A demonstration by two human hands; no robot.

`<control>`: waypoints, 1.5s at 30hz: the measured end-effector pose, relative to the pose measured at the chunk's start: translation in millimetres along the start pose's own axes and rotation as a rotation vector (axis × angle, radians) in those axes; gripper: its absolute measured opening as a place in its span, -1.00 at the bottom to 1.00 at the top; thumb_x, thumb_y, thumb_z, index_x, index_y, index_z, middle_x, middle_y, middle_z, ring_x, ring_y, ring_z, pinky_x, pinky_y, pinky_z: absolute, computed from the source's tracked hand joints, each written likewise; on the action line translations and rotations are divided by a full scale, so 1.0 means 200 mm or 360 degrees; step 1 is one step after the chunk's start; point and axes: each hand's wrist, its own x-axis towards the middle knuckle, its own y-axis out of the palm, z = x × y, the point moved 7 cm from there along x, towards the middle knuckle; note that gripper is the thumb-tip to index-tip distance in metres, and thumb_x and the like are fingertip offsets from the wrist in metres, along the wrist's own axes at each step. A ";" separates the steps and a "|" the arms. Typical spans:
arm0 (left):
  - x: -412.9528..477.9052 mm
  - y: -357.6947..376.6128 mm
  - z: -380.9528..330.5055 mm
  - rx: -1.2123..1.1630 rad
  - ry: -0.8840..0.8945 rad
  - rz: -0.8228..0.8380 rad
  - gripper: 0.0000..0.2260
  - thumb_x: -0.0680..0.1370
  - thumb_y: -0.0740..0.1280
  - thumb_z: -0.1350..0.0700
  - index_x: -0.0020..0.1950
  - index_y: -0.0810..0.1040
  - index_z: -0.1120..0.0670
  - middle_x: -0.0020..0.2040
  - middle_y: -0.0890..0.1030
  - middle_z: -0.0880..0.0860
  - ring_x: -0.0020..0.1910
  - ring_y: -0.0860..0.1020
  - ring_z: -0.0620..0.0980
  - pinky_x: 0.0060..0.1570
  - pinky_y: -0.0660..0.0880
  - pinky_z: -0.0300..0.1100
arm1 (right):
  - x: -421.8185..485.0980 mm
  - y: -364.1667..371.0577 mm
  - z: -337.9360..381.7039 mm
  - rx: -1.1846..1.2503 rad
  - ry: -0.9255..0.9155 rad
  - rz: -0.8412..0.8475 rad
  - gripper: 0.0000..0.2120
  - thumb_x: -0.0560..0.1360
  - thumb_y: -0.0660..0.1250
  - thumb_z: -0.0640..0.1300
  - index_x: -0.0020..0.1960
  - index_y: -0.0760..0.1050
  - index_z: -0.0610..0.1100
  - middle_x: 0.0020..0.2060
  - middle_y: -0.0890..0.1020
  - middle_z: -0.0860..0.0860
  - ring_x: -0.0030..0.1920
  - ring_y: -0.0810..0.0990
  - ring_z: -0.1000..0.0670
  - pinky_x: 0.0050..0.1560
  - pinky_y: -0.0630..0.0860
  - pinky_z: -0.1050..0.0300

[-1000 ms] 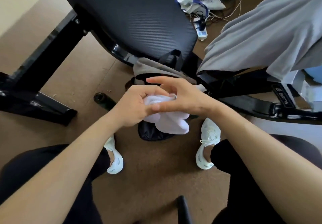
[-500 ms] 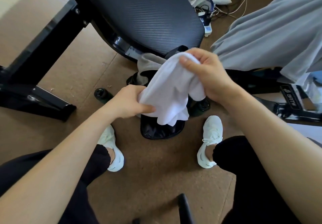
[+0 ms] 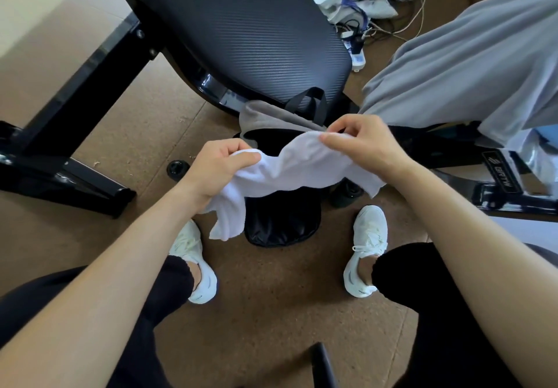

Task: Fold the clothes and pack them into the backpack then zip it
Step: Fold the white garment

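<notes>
Two grips [image 3: 222, 167] [image 3: 362, 143], white garment [image 3: 302, 170] between

Bench pad [image 3: 241, 34]: black, ribbed weave, glossy shell underneath.
Steel frame [image 3: 75, 110]: black, bolted, left of the bench pad, slanting down to a floor bar.
Floor [image 3: 271, 312]: brown speckled board, under and in front of the bench pad.
Power strip [image 3: 357, 55]: white, just right of the bench pad, plugs in it.
Cable tangle [image 3: 404, 16]: pale cords, beyond the bench pad's right edge.
Round cap [image 3: 178, 169]: black, on the floor below the bench pad.
Left sneaker [image 3: 193, 267]: white, in front of the bench pad.
Right sneaker [image 3: 367, 252]: white, laced, in front of the bench pad.
Labelled bar [image 3: 498, 176]: black, low, right of the bench pad, lettering unreadable.
</notes>
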 end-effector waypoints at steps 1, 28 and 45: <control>0.00 0.02 -0.02 0.0032 0.0042 0.0021 -0.85 0.55 0.45 0.13 -0.20 0.62 0.12 -0.31 0.58 -0.13 -0.26 0.50 -0.17 -0.15 0.41 -0.26 | -0.01 0.04 0.03 -0.0058 -0.0079 0.0093 -0.81 0.47 0.50 0.08 0.01 0.66 0.02 -0.45 0.48 0.23 -0.39 0.43 0.22 -0.28 0.35 0.33; 0.01 -0.01 0.05 -0.0194 -0.0074 -0.0108 -0.66 0.33 0.59 -0.05 -0.06 0.68 0.16 -0.02 0.67 0.30 -0.10 0.60 0.08 -0.02 0.48 0.01 | 0.02 0.07 -0.07 0.0918 0.0386 0.0237 -0.64 0.43 0.46 -0.45 0.15 0.59 -0.16 -0.03 0.61 -0.23 -0.08 0.62 -0.14 0.11 0.60 -0.17; -0.07 0.26 0.13 -0.0823 -0.0515 0.0039 -0.91 0.58 0.43 0.15 0.07 0.66 0.11 0.03 0.69 0.12 0.02 0.66 0.05 0.00 0.60 -0.09 | -0.05 0.13 0.08 0.0167 -0.0228 -0.0063 -0.87 0.41 0.59 -0.09 -0.22 0.64 0.01 -0.26 0.66 0.05 -0.22 0.61 0.08 -0.21 0.55 0.14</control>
